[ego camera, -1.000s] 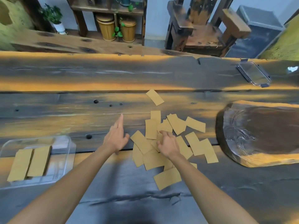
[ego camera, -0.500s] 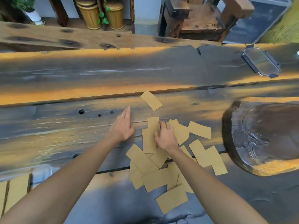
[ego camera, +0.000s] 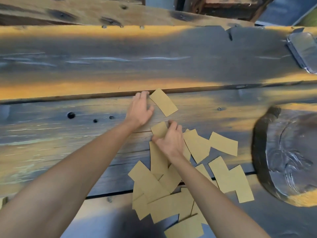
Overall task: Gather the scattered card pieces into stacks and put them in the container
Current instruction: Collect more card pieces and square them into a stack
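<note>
Your right hand pinches one tan card piece between thumb and curled fingers, lifting its far end just off the tabletop at the far edge of the pile. Your left hand lies flat on the wood, fingers straight and close together, thumb out toward a lone card piece that sits tilted just beside it, apart from the rest. Whether the thumb touches that card, you can't tell from here.

The scattered card pieces lie overlapped in a loose heap under and near your right forearm, with a few more spread to the right, toward a dark carved wooden slab. The cards are plain tan with no print or writing to read on any of them. A clear plastic lid rests at the far right edge of the tabletop, partly cut off by the frame.
</note>
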`<state>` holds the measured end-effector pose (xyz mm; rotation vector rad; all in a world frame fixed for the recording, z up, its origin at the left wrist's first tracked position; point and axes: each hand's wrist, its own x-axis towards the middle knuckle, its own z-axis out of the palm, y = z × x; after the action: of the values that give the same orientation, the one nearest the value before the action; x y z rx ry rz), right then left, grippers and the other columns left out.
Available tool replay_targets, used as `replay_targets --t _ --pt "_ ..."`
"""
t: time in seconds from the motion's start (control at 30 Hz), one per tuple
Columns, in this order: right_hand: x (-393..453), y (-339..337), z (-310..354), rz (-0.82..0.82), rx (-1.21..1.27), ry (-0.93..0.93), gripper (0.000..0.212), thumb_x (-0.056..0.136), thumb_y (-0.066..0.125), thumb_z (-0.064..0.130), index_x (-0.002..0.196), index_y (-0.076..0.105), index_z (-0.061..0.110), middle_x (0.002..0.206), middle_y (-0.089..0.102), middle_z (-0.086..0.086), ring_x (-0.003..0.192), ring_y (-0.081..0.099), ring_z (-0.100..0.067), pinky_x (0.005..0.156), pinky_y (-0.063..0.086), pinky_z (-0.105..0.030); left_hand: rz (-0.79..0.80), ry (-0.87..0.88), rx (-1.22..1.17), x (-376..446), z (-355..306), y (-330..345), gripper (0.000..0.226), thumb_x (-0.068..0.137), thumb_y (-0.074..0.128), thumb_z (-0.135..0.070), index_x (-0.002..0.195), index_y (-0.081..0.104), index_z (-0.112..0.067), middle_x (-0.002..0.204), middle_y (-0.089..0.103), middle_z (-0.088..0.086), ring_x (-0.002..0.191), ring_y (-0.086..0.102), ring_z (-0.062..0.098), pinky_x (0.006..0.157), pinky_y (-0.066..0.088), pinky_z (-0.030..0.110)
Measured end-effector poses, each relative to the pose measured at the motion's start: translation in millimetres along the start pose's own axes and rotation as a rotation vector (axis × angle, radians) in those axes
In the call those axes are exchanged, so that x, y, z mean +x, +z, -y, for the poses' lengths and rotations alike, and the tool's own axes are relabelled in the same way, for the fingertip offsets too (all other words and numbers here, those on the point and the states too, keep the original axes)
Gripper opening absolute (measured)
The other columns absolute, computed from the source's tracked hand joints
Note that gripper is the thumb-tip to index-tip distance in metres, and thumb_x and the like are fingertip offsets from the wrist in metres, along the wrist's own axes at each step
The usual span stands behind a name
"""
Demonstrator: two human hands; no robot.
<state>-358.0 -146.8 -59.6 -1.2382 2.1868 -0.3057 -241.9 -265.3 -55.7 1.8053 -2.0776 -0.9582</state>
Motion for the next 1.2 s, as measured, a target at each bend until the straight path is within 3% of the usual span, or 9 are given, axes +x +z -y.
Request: replay_targets --t 0.13,0.23,0.43,0.57,0.67,0.8,0.97,1.07,1.2 --pt "9 -4 -7 -0.076 0.066 -0.018 0.076 0.073 0.075 0.049 0.136 0.047 0.017 0.119 0.042 0.000 0.113 0.055 -0.025 0.084 0.050 -0.034 -0.063 0.025 0.032 21 -3 15 0.066 0.087 0.063 -0.043 0.141 0.039 -0.014 0.138 0.050 0.011 0.127 0.040 0.029 0.105 0.039 0.044" --pt "20 -8 -13 -0.178 0.138 -0.048 0.074 0.074 0.074 0.050 0.135 0.052 0.015 0.115 0.042 -0.001 0.114 0.045 -0.024 0.091 0.048 -0.037 -0.085 -0.018 0.090 31 -6 24 0.076 0.080 0.068 -0.055 0.141 0.040 -0.019 0.137 0.053 0.005 0.126 0.039 0.028 0.100 0.040 0.045" --pt "46 -22 -13 -0.163 0.278 -0.066 0.074 0.080 0.072 0.047 0.143 0.044 0.020 0.127 0.040 0.001 0.126 0.036 -0.017 0.096 0.033 -0.027 -0.098 -0.021 0.025 35 -12 31 0.069 0.076 0.076 -0.041 0.137 0.045 -0.032 0.126 0.057 -0.011 0.122 0.039 0.017 0.082 0.022 0.037" --pt "58 -27 -8 -0.161 0.287 -0.102 0.076 0.083 0.072 0.043 0.147 0.041 0.019 0.137 0.037 -0.002 0.132 0.030 -0.019 0.101 0.030 -0.026 0.013 -0.067 -0.349 36 -16 25 0.039 0.076 0.073 -0.026 0.111 0.062 -0.038 0.100 0.065 -0.016 0.100 0.057 0.013 0.093 0.042 0.042" --pt "64 -31 -4 -0.144 0.350 -0.112 0.077 0.084 0.072 0.043 0.150 0.039 0.021 0.143 0.037 -0.002 0.137 0.031 -0.018 0.112 0.033 -0.031 0.147 -0.058 -0.712 23 -30 10 0.017 0.091 0.063 -0.012 0.103 0.073 -0.019 0.095 0.073 -0.003 0.083 0.063 0.010 0.080 0.052 0.031" --pt "60 -32 5 -0.089 0.444 -0.148 0.078 0.083 0.070 0.058 0.150 0.043 0.027 0.129 0.048 0.005 0.122 0.053 -0.014 0.106 0.048 -0.036 0.261 -0.142 -0.999 2 -34 -9 0.022 0.095 0.060 -0.031 0.104 0.075 -0.017 0.104 0.073 0.008 0.093 0.063 0.018 0.077 0.048 0.031" --pt "35 -30 18 0.033 0.577 -0.251 0.074 0.084 0.074 0.049 0.148 0.048 0.023 0.126 0.051 0.006 0.102 0.063 -0.008 0.090 0.058 -0.030 0.300 -0.230 -1.029 -20 -17 -13 0.027 0.090 0.068 -0.019 0.117 0.066 -0.016 0.110 0.074 0.005 0.103 0.069 0.025 0.085 0.058 0.040" --pt "16 -23 8 0.024 0.372 -0.193 0.084 0.082 0.069 0.063 0.149 0.043 0.020 0.128 0.054 0.008 0.110 0.059 -0.007 0.094 0.055 -0.033 0.271 -0.387 -1.071 -34 1 -16 0.022 0.093 0.063 -0.025 0.114 0.062 -0.021 0.107 0.072 0.006 0.104 0.067 0.029 0.080 0.058 0.046" --pt "-12 -15 -11 0.107 -0.100 -0.055 0.104 0.066 0.070 0.078 0.145 0.033 0.021 0.137 0.051 0.000 0.128 0.051 -0.020 0.094 0.052 -0.038 0.216 -0.444 -1.130 -62 27 -28 0.027 0.098 0.054 -0.026 0.125 0.054 -0.025 0.116 0.072 0.002 0.108 0.063 0.021 0.077 0.053 0.038"
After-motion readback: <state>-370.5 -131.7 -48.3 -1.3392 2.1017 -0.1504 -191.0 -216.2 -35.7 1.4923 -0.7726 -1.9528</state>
